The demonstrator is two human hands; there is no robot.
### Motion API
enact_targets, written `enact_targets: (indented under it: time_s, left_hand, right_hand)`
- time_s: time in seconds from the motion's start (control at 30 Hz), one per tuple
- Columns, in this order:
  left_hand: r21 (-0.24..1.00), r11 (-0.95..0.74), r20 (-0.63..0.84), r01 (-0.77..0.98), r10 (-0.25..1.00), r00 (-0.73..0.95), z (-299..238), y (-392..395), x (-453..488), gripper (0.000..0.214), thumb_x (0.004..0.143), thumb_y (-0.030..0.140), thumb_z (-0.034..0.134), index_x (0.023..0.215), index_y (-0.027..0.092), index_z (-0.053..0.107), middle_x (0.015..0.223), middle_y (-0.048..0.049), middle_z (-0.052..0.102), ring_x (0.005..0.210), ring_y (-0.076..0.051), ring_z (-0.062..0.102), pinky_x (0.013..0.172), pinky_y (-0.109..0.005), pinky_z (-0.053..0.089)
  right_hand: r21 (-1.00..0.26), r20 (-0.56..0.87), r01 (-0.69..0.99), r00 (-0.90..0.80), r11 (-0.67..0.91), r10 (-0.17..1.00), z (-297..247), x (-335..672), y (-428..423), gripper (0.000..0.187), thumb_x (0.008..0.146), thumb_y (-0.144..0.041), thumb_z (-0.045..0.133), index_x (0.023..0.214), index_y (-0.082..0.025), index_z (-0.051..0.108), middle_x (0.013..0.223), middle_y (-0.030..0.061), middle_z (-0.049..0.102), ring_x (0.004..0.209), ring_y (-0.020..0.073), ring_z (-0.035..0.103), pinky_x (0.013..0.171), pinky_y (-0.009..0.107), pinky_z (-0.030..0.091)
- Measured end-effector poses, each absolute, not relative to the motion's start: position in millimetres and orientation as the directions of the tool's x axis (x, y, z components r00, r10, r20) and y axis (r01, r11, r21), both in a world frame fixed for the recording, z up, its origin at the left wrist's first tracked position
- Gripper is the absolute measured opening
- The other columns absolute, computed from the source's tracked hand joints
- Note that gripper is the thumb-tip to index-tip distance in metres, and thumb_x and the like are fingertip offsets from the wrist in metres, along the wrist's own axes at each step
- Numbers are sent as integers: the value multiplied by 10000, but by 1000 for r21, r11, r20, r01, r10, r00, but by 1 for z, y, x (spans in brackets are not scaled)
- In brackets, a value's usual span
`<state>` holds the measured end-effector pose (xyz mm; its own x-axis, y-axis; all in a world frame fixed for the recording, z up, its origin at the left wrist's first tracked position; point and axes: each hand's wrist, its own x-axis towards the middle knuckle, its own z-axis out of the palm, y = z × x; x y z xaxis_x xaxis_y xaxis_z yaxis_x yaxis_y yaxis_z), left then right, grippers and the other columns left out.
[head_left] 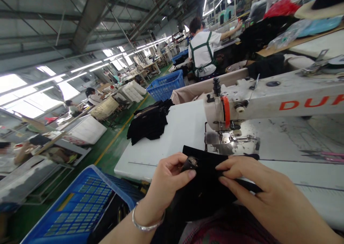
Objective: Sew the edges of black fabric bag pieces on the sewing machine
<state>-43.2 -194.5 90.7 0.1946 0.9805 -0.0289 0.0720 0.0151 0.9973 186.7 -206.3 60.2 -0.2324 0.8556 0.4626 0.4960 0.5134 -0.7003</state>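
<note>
My left hand (168, 181) pinches a black fabric piece (206, 186) at its left edge, thumb and fingers closed around a small metal buckle (191, 162). My right hand (258, 190) lies on the same black fabric with its fingers curled, pressing and gripping it. The fabric rests at the front edge of the white sewing table (185, 129), just in front of the needle area of a white sewing machine (268, 97). A silver bangle (146, 224) sits on my left wrist.
A pile of black fabric pieces (150, 122) lies on the table's far left. A blue plastic crate (80, 204) stands low at my left, another blue crate (166, 84) farther back. A person in a white shirt (202, 46) works at a bench ahead; others sit far left.
</note>
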Motion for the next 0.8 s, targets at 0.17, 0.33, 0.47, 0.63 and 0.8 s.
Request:
enact_targets:
  time_s: [0.17, 0.33, 0.47, 0.63, 0.8]
  left_hand:
    - [999, 22, -27, 25, 983, 181, 90, -196, -41, 139, 746, 170, 787, 838, 152, 684, 797, 17, 589, 754, -82, 513, 697, -175, 395]
    - [997, 58, -48, -43, 978, 203, 93, -197, -38, 165, 724, 185, 807, 830, 152, 685, 783, 16, 591, 733, -79, 510, 676, -170, 397]
    - [1000, 5, -1, -20, 981, 192, 92, -197, -37, 122, 740, 195, 791, 820, 155, 709, 780, 3, 586, 733, -94, 516, 669, -190, 405]
    - [981, -148, 127, 125, 979, 162, 90, -196, -39, 98, 737, 170, 791, 822, 193, 746, 776, -2, 599, 738, -111, 535, 669, -213, 414]
    - [934, -268, 228, 236, 956, 184, 94, -199, -40, 125, 739, 163, 792, 841, 226, 756, 779, -10, 642, 746, -133, 572, 663, -236, 434]
  right_hand:
    - [-717, 466, 470, -227, 515, 855, 63, 189, -207, 98, 889, -291, 560, 836, -278, 641, 1019, 4, 697, 890, 190, 674, 737, 313, 575]
    - [-735, 445, 465, -218, 494, 868, 66, 193, -208, 102, 872, -267, 552, 820, -282, 639, 1000, 0, 706, 864, 196, 686, 703, 310, 584]
    - [-738, 435, 457, -240, 497, 868, 65, 195, -207, 92, 863, -253, 556, 815, -285, 627, 995, -12, 700, 869, 187, 679, 709, 301, 579]
    - [-746, 412, 467, -236, 474, 880, 69, 189, -207, 39, 856, -283, 598, 891, -268, 605, 957, 16, 676, 806, 186, 654, 651, 290, 559]
    - [-673, 531, 428, -288, 603, 797, 77, 180, -209, 70, 911, -243, 566, 953, -276, 611, 961, 10, 627, 878, 165, 615, 741, 292, 538]
